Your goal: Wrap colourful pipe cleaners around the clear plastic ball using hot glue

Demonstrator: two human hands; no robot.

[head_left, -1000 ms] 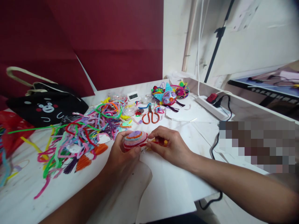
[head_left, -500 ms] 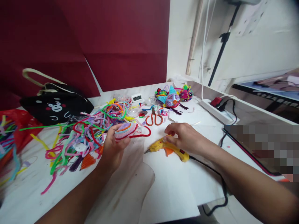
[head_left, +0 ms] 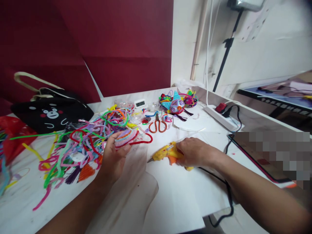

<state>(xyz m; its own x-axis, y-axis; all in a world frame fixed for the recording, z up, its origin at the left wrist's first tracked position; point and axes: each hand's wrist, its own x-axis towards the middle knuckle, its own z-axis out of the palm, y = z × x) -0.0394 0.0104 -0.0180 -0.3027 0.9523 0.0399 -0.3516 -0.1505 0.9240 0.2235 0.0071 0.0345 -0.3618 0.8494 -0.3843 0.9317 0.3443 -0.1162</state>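
My left hand (head_left: 112, 162) is closed round a rounded craft piece (head_left: 126, 137) wrapped in pink, purple, orange and red pipe cleaner. From its right side a loose red pipe cleaner end (head_left: 149, 136) curls outward. My right hand (head_left: 195, 151) grips the rear of a yellow glue gun (head_left: 162, 152) with an orange trigger. The gun lies low over the white paper (head_left: 175, 195), its metal nozzle pointing left, toward my left hand. My right fingers hide most of its handle. Orange-handled scissors (head_left: 158, 126) lie beyond, with their handles toward me.
A tangled heap of pipe cleaners (head_left: 80, 143) spreads at left, with purple and orange tassels (head_left: 85, 172) in front. Behind stand a black bag (head_left: 52, 113), a small digital clock (head_left: 139, 103) and finished colourful figures (head_left: 177, 104). A power strip (head_left: 220, 118) and black cord (head_left: 230, 195) are at right.
My right hand has gone from hovering over the gun's body to its handle and closed on it. My left hand keeps the craft piece. The whole view has shifted slightly.
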